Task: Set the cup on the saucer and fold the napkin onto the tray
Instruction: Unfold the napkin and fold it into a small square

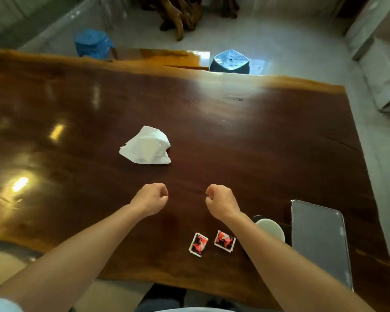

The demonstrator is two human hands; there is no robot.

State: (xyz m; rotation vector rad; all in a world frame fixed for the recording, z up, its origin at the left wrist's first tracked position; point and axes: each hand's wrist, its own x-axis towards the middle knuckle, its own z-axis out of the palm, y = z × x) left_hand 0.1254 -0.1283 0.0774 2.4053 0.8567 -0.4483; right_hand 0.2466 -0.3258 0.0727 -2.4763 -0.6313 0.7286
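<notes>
A crumpled white napkin (147,146) lies on the dark wooden table (257,143), a little beyond my hands. My left hand (152,198) and my right hand (221,200) hover over the table as loose fists, holding nothing. A grey metal tray (320,242) lies at the near right. Between the tray and my right forearm a pale round cup (271,228) shows, with a dark saucer rim (257,217) behind it; my forearm hides part of both, and I cannot tell if the cup rests on the saucer.
Two small red-and-black packets (198,244) (224,241) lie near the front edge under my right forearm. Two blue stools (92,42) (231,60) stand beyond the table's far edge. Carved wooden furniture (180,16) sits on the tiled floor behind.
</notes>
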